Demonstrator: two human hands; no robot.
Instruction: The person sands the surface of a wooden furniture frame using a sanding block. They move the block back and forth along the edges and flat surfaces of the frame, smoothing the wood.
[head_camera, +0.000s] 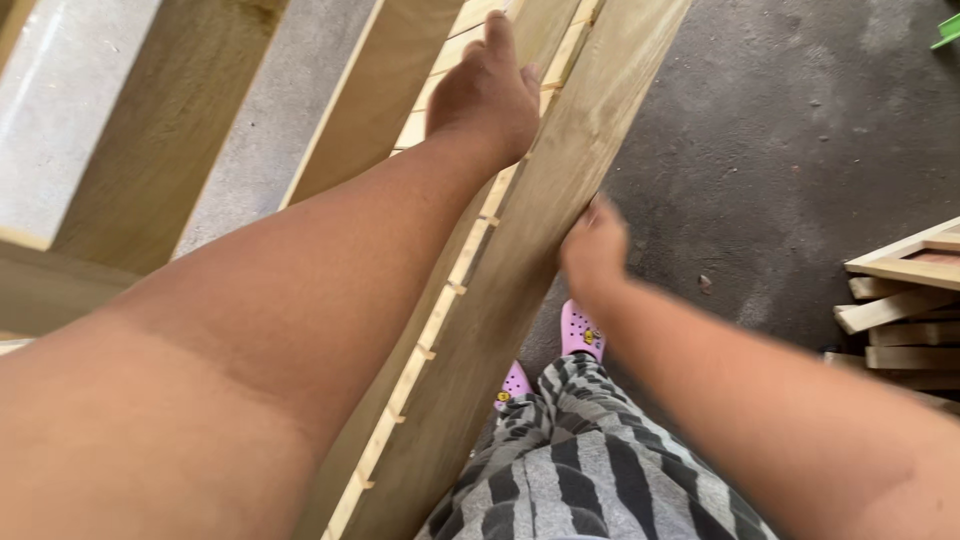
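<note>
A long pale wooden frame with a broad top plank (560, 190) and a row of thin slats beneath it runs from the lower middle up to the top of the head view. My left hand (485, 90) rests on top of the slats near the upper end, fingers closed over the wood. My right hand (593, 245) grips the plank's right edge lower down. My striped grey trousers (580, 460) and pink clogs (582, 330) show below.
More wooden planks (170, 120) cross on the left over a pale concrete surface. A stack of short wood pieces (900, 310) lies on the dark floor at the right. A green object (948, 32) peeks in at the top right corner.
</note>
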